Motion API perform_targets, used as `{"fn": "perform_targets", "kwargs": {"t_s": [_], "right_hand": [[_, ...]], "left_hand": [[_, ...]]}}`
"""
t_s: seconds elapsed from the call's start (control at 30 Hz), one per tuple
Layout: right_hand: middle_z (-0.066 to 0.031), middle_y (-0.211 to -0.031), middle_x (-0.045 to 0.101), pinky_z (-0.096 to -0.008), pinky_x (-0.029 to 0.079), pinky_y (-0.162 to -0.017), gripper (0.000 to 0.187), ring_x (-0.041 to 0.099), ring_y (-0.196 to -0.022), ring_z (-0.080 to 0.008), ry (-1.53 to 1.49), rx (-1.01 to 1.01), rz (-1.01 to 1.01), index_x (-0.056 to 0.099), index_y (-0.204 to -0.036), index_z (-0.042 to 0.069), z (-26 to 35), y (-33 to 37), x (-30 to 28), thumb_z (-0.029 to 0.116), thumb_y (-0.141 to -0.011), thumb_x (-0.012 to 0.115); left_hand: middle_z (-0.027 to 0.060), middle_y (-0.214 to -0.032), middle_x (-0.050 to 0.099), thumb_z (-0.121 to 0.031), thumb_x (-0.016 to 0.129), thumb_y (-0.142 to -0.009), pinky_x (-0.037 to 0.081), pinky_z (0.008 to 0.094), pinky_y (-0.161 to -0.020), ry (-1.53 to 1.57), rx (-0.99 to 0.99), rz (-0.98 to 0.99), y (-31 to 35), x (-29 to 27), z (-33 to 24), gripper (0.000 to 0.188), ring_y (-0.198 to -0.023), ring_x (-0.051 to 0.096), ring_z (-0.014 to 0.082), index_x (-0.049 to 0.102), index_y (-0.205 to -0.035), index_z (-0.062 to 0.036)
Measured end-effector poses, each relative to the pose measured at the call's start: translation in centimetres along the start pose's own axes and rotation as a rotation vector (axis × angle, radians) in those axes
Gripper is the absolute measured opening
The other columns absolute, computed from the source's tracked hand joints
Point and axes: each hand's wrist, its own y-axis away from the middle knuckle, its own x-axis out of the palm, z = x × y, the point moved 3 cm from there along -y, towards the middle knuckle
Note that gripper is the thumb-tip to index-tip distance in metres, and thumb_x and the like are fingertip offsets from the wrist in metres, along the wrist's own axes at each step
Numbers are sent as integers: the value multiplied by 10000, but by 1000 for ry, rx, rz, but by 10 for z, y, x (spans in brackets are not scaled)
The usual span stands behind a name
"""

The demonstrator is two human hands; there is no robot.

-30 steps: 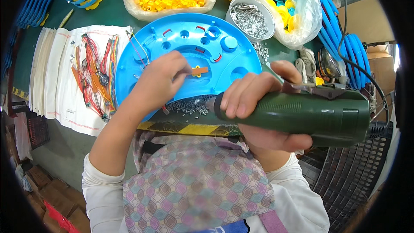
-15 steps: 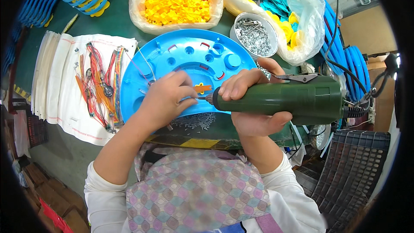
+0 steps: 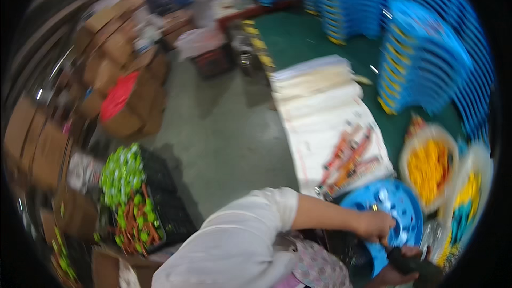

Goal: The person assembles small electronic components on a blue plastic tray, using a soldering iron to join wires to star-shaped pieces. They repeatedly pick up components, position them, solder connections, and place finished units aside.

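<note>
At the lower right edge, my right hand (image 3: 393, 277) is wrapped round a dark green electric screwdriver (image 3: 428, 274), its front end pointing toward my left hand. My left hand (image 3: 375, 226) is closed over a blue plastic panel (image 3: 410, 210), fingertips pinched close to the driver's nose. What those fingertips hold is hidden and blurred. Beside the panel, red and orange wire bundles (image 3: 349, 154) lie on a white sheet (image 3: 304, 122).
Stacks of blue plastic parts (image 3: 416, 69) stand on the green table (image 3: 290, 32). A bag of yellow pieces (image 3: 428, 173) sits beyond the panel. To the left are cardboard boxes (image 3: 141, 109) and a black crate (image 3: 165, 181) with green and brown pieces (image 3: 125, 181).
The view has swung left, bringing the floor, boxes and crate into sight. My hands, the panel and the screwdriver now appear at the lower right, blurred.
</note>
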Motion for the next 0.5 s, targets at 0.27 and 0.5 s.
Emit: {"fn": "perform_targets", "kwargs": {"t_s": [0.27,0.5], "right_hand": [[-165,-886,612,-419,479,-776,811,587,-801,-293,250,-35,62,593,-994,-26,10,-11,44,776,-869,577],[-160,-860,599,-408,478,-778,785,578,-797,-282,380,-120,159,568,-955,-25,7,-7,59,755,-945,485]], "left_hand": [[81,-808,637,-221,827,-614,495,434,-609,-126,117,-154,-31,38,59,96,-730,650,294,773,-654,-153],[73,-825,640,-220,834,-610,505,423,-627,-103,129,-138,-33,45,84,91,-749,653,286,782,-662,-166]]}}
